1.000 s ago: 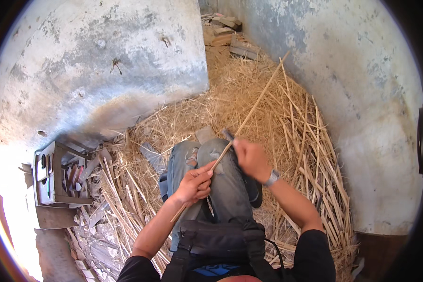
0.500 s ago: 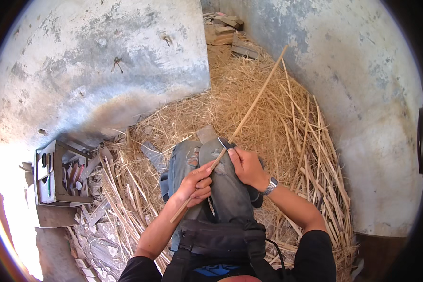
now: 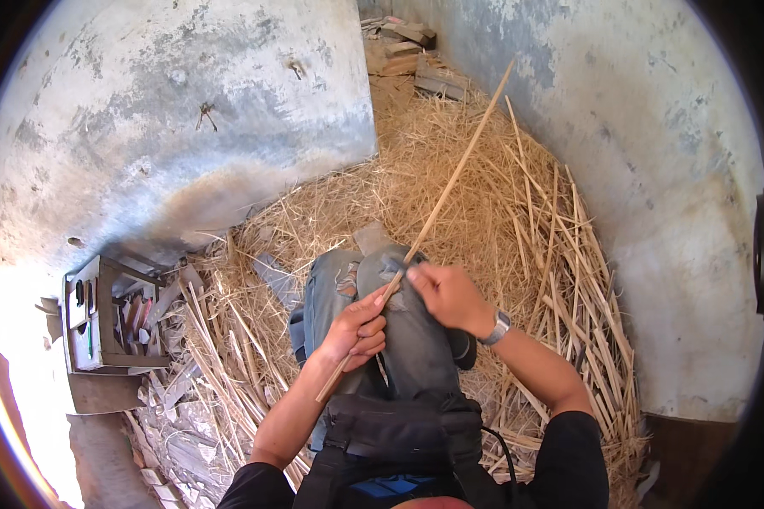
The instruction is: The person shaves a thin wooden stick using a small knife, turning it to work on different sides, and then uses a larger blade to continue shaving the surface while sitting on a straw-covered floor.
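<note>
A long, thin wooden strip (image 3: pixel 460 170) slants across my lap, its far tip raised toward the right wall. My left hand (image 3: pixel 358 327) is closed round the strip near its lower end, which sticks out past the wrist. Just beyond it, my right hand (image 3: pixel 446 295) is closed on a small knife (image 3: pixel 396 265). Motion blurs the blade, which lies against the strip above my knee; whether it is cutting in cannot be made out. My fingers hide the knife's handle. Under both hands are my grey trousers (image 3: pixel 416 356), with torn patches at the knees.
Straw and shavings (image 3: pixel 433 144) cover the floor ahead. Long split strips (image 3: pixel 598 339) lie piled at the right, more (image 3: pixel 216 356) at the left. A small wooden cabinet (image 3: pixel 102 314) stands far left. Worn plaster walls (image 3: pixel 654 212) rise around; wood blocks (image 3: pixel 437 83) lie at the back.
The strip has shifted slightly, its far tip now higher and a little further left. My right hand has turned, and the knife, sharp before, is now blurred. My left hand keeps its grip.
</note>
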The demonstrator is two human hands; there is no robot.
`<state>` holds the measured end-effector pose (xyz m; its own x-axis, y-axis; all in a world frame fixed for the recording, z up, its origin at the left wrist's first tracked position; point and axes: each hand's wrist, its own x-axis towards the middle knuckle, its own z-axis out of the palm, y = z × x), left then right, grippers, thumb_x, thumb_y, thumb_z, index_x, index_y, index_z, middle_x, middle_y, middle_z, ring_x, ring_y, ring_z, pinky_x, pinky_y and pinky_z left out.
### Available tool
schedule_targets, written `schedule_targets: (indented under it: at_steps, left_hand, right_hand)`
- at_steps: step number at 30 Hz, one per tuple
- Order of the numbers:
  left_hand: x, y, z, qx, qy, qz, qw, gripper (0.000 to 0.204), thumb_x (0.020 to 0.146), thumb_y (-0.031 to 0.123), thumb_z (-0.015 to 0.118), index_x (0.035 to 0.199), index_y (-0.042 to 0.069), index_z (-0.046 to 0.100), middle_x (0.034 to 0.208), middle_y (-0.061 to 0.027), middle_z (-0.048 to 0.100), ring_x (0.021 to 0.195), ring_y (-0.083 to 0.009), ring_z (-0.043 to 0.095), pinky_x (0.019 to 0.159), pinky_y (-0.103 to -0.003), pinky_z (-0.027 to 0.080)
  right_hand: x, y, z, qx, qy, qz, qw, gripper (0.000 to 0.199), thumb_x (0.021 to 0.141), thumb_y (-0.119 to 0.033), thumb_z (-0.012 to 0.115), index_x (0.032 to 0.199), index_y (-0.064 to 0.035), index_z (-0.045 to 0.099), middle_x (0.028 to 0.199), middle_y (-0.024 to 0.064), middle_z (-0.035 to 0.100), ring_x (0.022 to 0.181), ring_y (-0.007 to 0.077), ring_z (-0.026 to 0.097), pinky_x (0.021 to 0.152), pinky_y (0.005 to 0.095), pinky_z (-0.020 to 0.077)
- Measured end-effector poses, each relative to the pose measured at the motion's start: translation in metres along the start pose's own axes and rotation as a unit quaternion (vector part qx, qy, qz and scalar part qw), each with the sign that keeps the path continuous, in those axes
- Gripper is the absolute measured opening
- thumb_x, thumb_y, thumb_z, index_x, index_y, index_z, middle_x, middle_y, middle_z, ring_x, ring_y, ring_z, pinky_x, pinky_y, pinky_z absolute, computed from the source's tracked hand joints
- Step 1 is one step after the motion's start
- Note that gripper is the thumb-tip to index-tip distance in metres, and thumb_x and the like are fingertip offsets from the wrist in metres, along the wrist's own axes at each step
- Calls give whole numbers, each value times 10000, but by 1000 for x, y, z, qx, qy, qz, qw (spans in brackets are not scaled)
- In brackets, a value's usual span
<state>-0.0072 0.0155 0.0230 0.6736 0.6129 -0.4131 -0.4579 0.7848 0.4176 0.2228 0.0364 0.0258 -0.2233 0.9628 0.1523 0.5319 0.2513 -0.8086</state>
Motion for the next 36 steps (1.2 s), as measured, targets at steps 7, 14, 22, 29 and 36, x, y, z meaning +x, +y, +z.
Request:
schedule_targets:
  at_steps: [7, 14, 22, 29, 36]
  left_hand:
    - [1, -3, 1, 5, 2, 7, 1000, 369, 1106, 209, 433, 1470, 176, 487, 546, 67, 293, 342, -65, 268, 374, -231, 237]
    - [1, -7, 6, 70, 19, 37, 997, 429, 1110, 201, 452, 1531, 116, 443, 575, 68, 294, 392, -57, 261, 403, -225, 231]
    - [6, -11, 3, 205, 44, 118, 971, 417, 1075, 158, 558, 1482, 70, 533, 616, 95, 355, 500, -16, 292, 469, -213, 233]
    - [6, -11, 8, 439, 93, 222, 866, 418, 1028, 118, 637, 1401, -55, 567, 1278, -63, 662, 951, -30, 558, 821, -229, 499]
    - [7, -5, 3, 489, 112, 228, 835, 435, 1055, 141, 598, 1468, 20, 534, 690, 90, 508, 607, 3, 398, 533, -209, 317]
  right_hand:
    - [3, 0, -5, 17, 27, 46, 998, 356, 1024, -303, 568, 813, -23, 629, 644, 228, 585, 577, 408, 601, 544, 458, 442]
    - [-4, -5, -15, 62, -12, 20, 998, 345, 1014, -310, 604, 831, -22, 655, 608, 143, 567, 566, 249, 587, 554, 375, 445]
    - [-2, -21, -7, 129, 94, 88, 983, 226, 920, -217, 754, 822, -22, 696, 591, -10, 546, 552, 73, 453, 518, 284, 376]
    - [2, -5, 8, 145, 128, 59, 979, 289, 921, -218, 747, 756, -8, 636, 577, 19, 540, 538, 89, 454, 503, 307, 375]
    - [-7, -12, 7, 196, 58, 63, 977, 232, 889, -150, 738, 755, -23, 599, 617, -4, 556, 570, 62, 463, 525, 278, 387]
